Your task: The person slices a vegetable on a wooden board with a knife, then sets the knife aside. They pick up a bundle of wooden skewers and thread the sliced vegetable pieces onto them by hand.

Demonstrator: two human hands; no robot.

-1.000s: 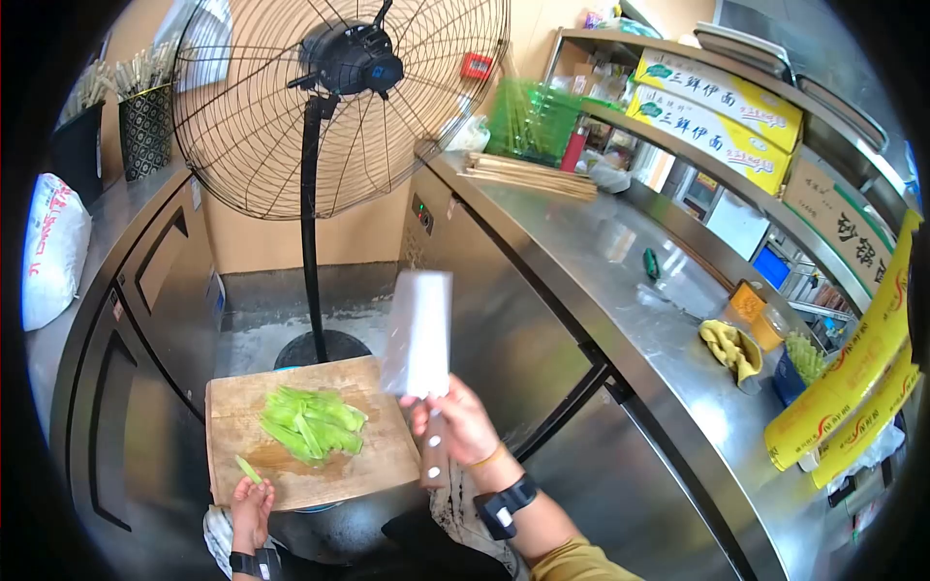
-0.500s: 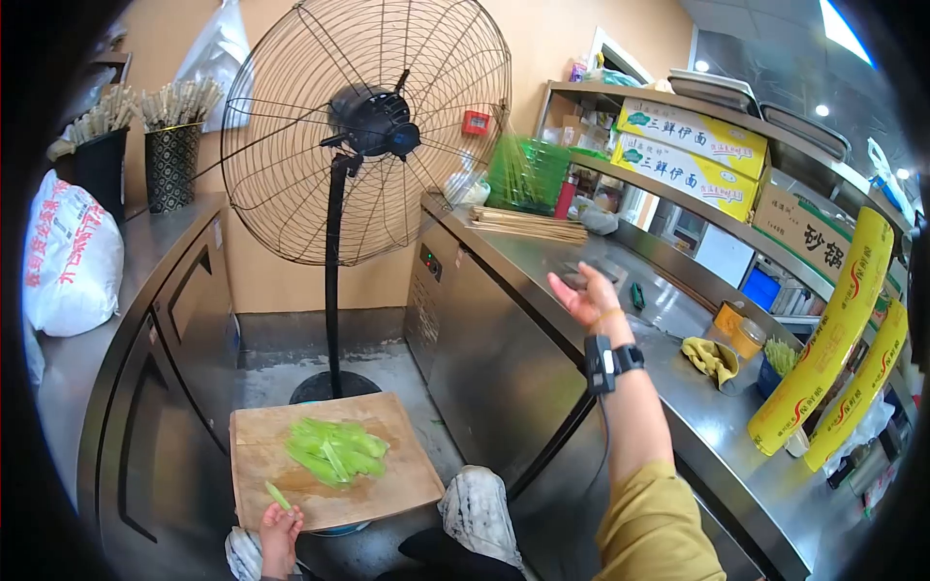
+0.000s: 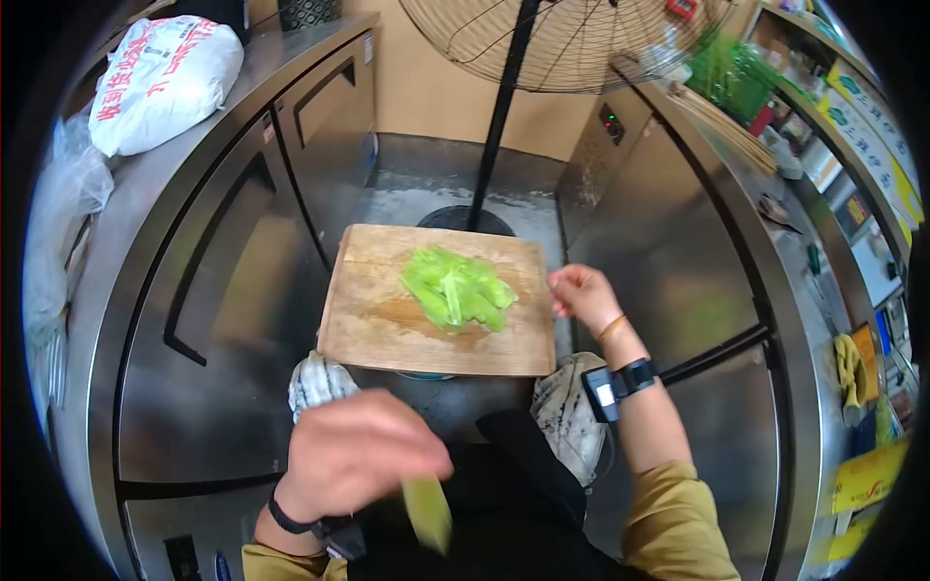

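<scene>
Sliced greens (image 3: 455,289) are lying on a board (image 3: 378,334) before a fan (image 3: 500,111), between steel counters (image 3: 291,48); the left hand (image 3: 358,453) is pinching a green strip (image 3: 426,513), the right hand (image 3: 583,293) curling narrow.

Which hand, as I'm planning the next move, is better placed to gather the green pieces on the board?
Right, I'd say: the right hand is beside the board's right edge, near the green pieces, and seems empty. The left hand is off the board, its grip taken by a green strip.
</scene>
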